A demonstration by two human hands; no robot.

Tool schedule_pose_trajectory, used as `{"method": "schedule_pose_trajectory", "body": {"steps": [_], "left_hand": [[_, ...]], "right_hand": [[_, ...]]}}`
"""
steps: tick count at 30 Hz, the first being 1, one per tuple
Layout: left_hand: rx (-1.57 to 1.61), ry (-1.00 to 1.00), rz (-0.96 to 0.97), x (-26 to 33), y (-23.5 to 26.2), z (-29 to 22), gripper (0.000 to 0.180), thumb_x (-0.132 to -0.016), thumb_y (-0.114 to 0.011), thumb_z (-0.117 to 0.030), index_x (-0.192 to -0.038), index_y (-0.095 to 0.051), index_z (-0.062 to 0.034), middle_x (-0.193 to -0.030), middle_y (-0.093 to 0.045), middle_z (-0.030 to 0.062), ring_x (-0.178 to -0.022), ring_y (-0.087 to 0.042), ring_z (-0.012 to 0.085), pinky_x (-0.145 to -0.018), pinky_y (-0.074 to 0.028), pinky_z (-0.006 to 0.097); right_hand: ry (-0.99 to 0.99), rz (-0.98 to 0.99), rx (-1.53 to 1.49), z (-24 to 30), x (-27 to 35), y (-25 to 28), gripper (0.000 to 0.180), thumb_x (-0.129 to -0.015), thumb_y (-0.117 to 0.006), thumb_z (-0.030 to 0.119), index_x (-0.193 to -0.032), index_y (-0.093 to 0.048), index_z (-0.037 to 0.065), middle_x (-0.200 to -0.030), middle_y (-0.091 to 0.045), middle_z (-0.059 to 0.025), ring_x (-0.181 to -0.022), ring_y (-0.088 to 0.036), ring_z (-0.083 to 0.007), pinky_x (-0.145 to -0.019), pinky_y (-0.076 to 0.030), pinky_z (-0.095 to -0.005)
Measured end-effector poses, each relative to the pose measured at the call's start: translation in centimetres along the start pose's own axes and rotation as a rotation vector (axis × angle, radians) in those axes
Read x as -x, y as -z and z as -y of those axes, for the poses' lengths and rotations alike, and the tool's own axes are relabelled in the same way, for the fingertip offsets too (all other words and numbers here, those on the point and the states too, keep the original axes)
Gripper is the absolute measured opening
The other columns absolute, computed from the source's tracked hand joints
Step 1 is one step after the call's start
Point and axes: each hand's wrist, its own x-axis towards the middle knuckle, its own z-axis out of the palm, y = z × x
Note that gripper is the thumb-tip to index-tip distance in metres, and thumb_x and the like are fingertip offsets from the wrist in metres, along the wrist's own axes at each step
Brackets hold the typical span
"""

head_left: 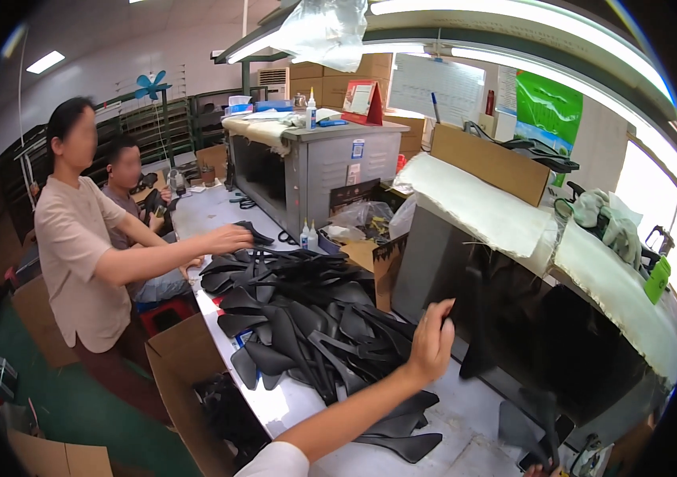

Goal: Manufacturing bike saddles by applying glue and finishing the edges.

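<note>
My left hand (432,343) is raised over the table's right part, fingers stretched upward and nothing seen in them. Close to its fingertips a dark, blurred black piece (475,322) stands at the mouth of a grey metal oven-like box (438,258). Only the fingertips of my right hand (543,471) show at the lower edge, around the bottom of a blurred black forked piece (520,429). A large heap of smooth black pieces (299,326), several pointed or forked, covers the white table (473,405) left of my left hand.
Across the table a standing co-worker (84,254) reaches onto the heap; another person (124,187) sits behind. A cardboard box (187,358) stands against the table's left side. A second metal box (338,163), small bottles (308,234) and scissors (287,237) lie farther back.
</note>
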Motion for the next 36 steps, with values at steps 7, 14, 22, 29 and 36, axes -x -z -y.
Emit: {"method": "schedule_pose_trajectory", "body": {"steps": [7,14,22,29,36], "left_hand": [[1.031,1.304,0.494,20.0,1.2,-5.6,0.027,-0.104,-0.057,-0.029,-0.111,-0.061,-0.0033,-0.073,-0.056,0.0001,-0.062,-0.053,0.0100,-0.058,-0.044,0.026],[1.164,1.524,0.737,24.0,0.5,-6.3,0.037,-0.111,-0.042,-0.039,-0.090,-0.052,-0.0114,-0.062,-0.044,-0.0025,-0.052,-0.040,0.0110,-0.049,-0.034,0.026],[1.081,1.383,0.977,23.9,6.4,9.2,0.026,-0.105,-0.048,-0.032,-0.099,-0.059,-0.0098,-0.083,-0.055,0.0058,-0.079,-0.054,0.0198,-0.069,-0.045,0.034],[0.371,0.307,1.170,-15.8,31.1,27.8,0.024,-0.096,-0.052,-0.027,-0.107,-0.064,-0.0086,-0.115,-0.062,0.0108,-0.117,-0.055,0.0289,-0.096,-0.048,0.043],[0.557,0.632,1.021,2.2,20.3,23.9,0.026,-0.099,-0.050,-0.031,-0.102,-0.062,-0.0086,-0.104,-0.059,0.0091,-0.104,-0.054,0.0259,-0.087,-0.046,0.040]], "right_hand": [[0.039,0.065,0.032,-9.1,-2.3,-17.0,0.021,-0.106,-0.055,0.022,-0.112,-0.061,0.003,-0.102,-0.066,-0.0072,-0.085,-0.065,-0.0184,-0.071,-0.053,-0.0306],[-0.308,0.170,0.196,-15.8,-2.7,-26.0,0.027,-0.098,-0.057,0.000,-0.125,-0.055,-0.003,-0.113,-0.062,-0.0151,-0.092,-0.068,-0.0279,-0.092,-0.059,-0.0367],[-0.028,0.467,0.686,-18.7,-5.3,-28.9,0.020,-0.095,-0.060,0.001,-0.114,-0.067,0.001,-0.101,-0.070,-0.0123,-0.093,-0.072,-0.0231,-0.078,-0.060,-0.0331],[1.026,0.864,1.659,-26.2,-14.3,-37.1,0.040,-0.097,-0.061,0.025,-0.132,-0.062,0.007,-0.127,-0.066,-0.0192,-0.115,-0.065,-0.0355,-0.099,-0.052,-0.0417],[0.590,0.772,0.977,-30.2,-15.3,-38.4,0.047,-0.102,-0.056,0.033,-0.143,-0.054,0.010,-0.146,-0.054,-0.0167,-0.128,-0.057,-0.0353,-0.105,-0.049,-0.0443]]}}
